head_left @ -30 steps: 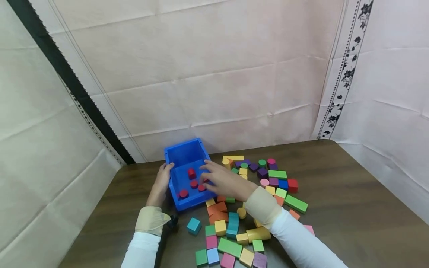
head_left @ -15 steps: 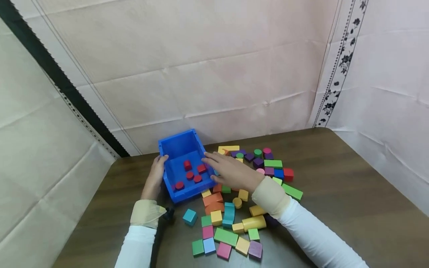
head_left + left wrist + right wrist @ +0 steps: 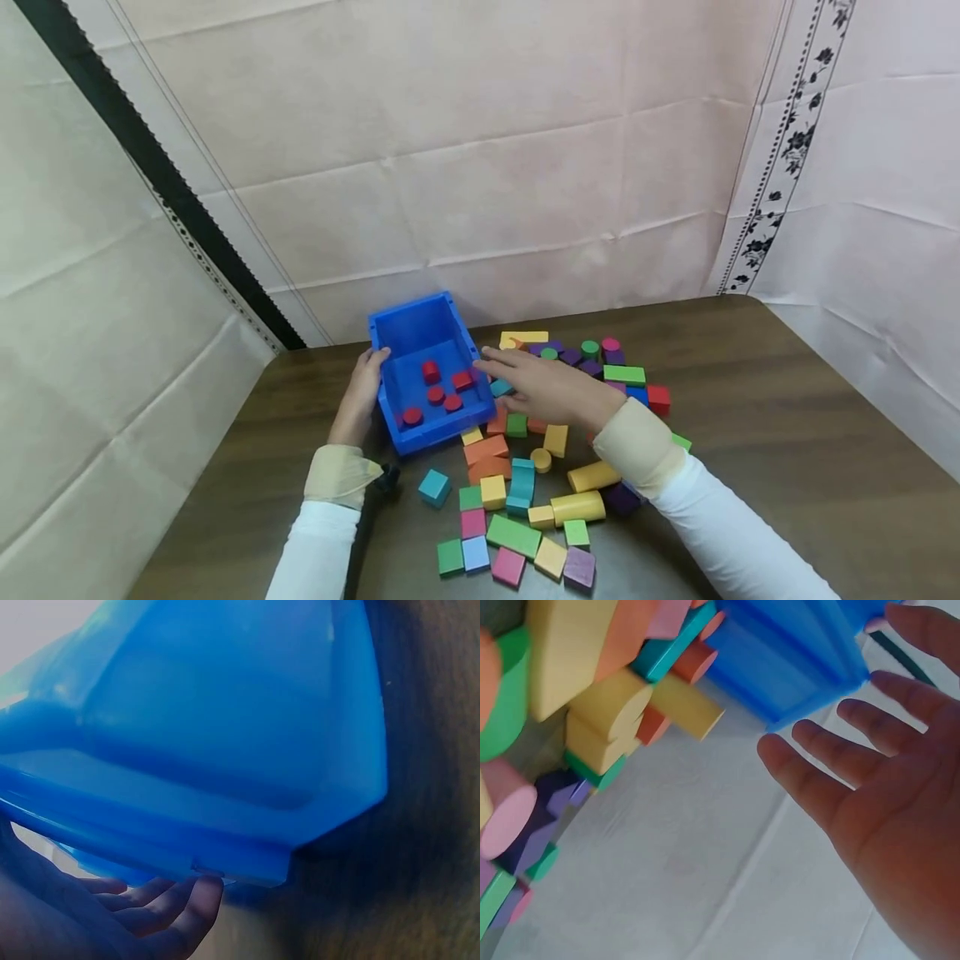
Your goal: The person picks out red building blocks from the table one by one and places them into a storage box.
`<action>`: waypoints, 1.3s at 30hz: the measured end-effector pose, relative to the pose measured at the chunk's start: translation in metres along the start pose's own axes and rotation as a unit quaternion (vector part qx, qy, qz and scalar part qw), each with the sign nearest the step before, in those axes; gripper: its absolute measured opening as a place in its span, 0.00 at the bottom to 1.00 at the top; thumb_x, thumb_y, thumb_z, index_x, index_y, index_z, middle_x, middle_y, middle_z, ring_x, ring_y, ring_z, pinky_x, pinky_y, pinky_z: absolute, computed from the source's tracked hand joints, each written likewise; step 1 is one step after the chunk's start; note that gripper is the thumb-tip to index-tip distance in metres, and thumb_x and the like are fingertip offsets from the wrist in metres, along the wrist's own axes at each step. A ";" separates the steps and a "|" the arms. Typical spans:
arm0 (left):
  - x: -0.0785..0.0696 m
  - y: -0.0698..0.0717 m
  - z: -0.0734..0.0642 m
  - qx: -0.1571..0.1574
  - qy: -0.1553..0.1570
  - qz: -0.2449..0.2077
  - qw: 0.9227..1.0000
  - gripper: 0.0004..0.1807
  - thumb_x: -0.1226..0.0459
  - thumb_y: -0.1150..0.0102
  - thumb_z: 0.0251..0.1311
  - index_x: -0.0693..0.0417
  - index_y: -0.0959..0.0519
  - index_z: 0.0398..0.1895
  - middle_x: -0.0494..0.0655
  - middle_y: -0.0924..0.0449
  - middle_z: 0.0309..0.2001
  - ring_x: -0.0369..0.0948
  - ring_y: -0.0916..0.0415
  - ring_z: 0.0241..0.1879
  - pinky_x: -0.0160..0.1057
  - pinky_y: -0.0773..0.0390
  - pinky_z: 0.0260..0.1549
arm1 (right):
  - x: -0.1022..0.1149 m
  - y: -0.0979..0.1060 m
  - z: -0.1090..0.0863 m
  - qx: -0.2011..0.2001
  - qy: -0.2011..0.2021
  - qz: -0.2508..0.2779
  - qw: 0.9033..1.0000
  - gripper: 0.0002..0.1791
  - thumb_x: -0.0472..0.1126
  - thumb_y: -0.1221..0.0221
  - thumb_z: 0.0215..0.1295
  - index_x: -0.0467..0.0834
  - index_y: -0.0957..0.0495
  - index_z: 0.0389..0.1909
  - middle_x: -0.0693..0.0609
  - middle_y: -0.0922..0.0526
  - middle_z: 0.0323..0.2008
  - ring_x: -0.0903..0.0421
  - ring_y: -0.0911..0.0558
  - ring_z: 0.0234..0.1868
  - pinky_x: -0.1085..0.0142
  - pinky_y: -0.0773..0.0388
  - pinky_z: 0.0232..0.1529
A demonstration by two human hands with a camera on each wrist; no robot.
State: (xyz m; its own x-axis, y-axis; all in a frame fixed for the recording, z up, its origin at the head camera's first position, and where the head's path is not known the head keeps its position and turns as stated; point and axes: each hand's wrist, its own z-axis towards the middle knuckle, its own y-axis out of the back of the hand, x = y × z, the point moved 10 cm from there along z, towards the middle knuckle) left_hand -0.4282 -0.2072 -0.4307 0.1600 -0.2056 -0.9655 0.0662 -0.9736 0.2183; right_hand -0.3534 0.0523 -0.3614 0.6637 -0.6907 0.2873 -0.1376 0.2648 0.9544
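A blue plastic bin (image 3: 415,333) stands tilted at the left of the table, with several red blocks (image 3: 436,395) lying on its floor. My left hand (image 3: 362,398) grips its left rim, thumb over the edge. In the left wrist view, that hand's fingers (image 3: 202,900) lie along the rim of the bin (image 3: 217,712). My right hand (image 3: 551,387) is at the bin's right rim with its fingers extended and holds nothing. The right wrist view shows those fingers (image 3: 802,769) spread, their tips near the bin's edge (image 3: 780,667). Part of the block pile is hidden under the right hand.
Many coloured wooden blocks cover the table right of the bin, among them a green block (image 3: 513,536) and a yellow cylinder (image 3: 578,507). A teal cube (image 3: 434,488) sits apart in front of the bin. A white cloth (image 3: 480,167) hangs behind the table (image 3: 787,433).
My right hand has drawn back from over the bin to its right rim, its fingers straightening. A red block it covered now shows inside. My left hand keeps its grip on the rim.
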 end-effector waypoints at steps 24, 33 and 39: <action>-0.018 -0.005 0.003 0.007 -0.006 0.006 1.000 0.45 0.42 0.65 0.81 0.53 0.68 0.87 0.63 0.59 0.85 0.64 0.54 0.82 0.69 0.48 0.76 | -0.084 0.047 -0.041 0.029 -0.080 0.045 0.995 0.28 0.45 0.41 0.79 0.39 0.29 0.75 0.36 0.28 0.72 0.37 0.26 0.71 0.40 0.27 0.70; -0.010 -0.005 -0.001 0.010 0.004 0.005 1.000 0.45 0.41 0.65 0.81 0.50 0.69 0.87 0.61 0.61 0.86 0.64 0.57 0.82 0.71 0.49 0.76 | -0.112 0.054 -0.068 0.079 -0.138 0.078 0.984 0.26 0.45 0.42 0.79 0.40 0.28 0.72 0.37 0.23 0.68 0.41 0.22 0.63 0.38 0.24 0.66; -0.003 -0.005 -0.002 0.009 0.011 0.006 1.000 0.46 0.40 0.66 0.80 0.50 0.69 0.87 0.61 0.62 0.86 0.64 0.59 0.83 0.71 0.51 0.76 | -0.129 0.046 -0.078 0.127 -0.168 0.069 0.975 0.30 0.47 0.42 0.79 0.39 0.31 0.75 0.35 0.27 0.71 0.37 0.24 0.68 0.34 0.27 0.67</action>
State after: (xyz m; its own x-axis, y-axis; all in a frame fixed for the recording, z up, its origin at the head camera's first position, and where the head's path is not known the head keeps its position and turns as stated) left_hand -0.4270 -0.2018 -0.4282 0.1817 -0.2145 -0.9597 0.0458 -0.9730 0.2262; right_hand -0.3877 0.2065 -0.3604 0.3529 -0.8538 0.3828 -0.4144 0.2242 0.8821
